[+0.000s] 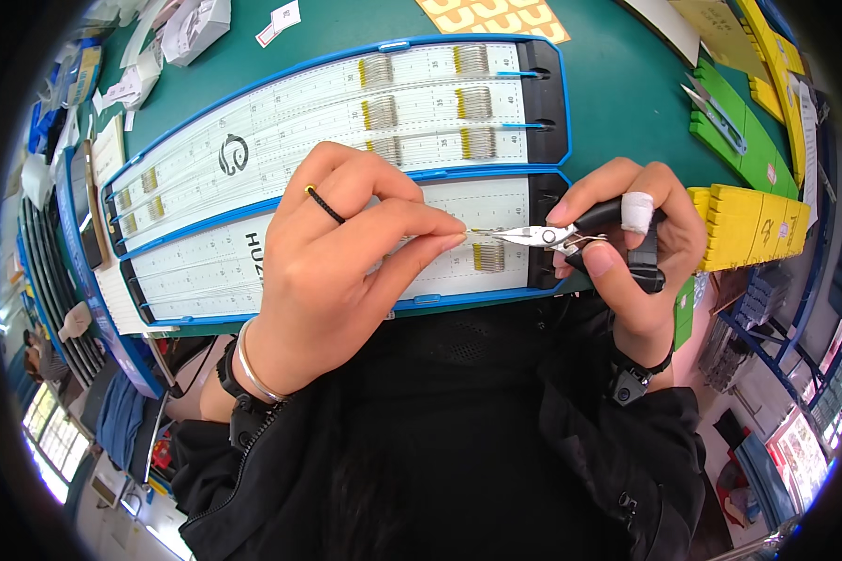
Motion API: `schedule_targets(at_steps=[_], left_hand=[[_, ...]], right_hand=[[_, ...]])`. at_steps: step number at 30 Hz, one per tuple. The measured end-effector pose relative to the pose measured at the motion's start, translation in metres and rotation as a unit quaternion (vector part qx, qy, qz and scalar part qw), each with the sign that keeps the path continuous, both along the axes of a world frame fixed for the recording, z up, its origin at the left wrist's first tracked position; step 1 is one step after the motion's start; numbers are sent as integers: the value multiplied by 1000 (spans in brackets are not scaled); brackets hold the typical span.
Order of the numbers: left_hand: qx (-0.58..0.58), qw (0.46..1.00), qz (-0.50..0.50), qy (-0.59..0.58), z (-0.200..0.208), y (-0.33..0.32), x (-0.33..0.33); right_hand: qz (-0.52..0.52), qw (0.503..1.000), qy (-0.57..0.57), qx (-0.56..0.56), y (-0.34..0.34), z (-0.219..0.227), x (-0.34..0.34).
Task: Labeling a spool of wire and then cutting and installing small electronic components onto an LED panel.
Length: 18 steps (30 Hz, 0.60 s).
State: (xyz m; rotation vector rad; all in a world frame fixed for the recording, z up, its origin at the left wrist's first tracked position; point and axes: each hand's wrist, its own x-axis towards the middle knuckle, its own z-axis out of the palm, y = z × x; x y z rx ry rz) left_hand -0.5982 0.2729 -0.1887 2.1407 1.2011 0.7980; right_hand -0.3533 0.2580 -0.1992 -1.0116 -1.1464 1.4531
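My left hand [341, 238] hovers over the near half of a blue-rimmed case [554, 159], thumb and forefinger pinched together. What they hold is too small to make out; a thin, short piece shows at their tips. My right hand [650, 280], one finger wrapped in white tape, grips black-handled needle-nose pliers [533, 236]. The pliers' jaws point left and meet that piece just beside my left fingertips. Under the jaws, a bundle of thin metallic wire-like pieces [488, 258] lies on the white ruled board. Similar yellow-ended bundles [380, 112] sit in the far half.
The case lies open on a green table [617, 103]. At the right stand a yellow block [753, 227] and a green holder [748, 140] with scissors [718, 117]. A yellow patterned sheet [496, 17] is at the far edge; plastic bags [195, 30] lie far left.
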Motion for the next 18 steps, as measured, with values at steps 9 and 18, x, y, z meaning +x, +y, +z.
schedule_targets(at_steps=[9, 18], left_hand=[[1, 999, -21, 30, 1, -1, -2], [10, 957, -177, 228, 3, -5, -24]], right_hand=[[17, 997, -55, 46, 2, -3, 3], [95, 968, -149, 175, 24, -7, 19]])
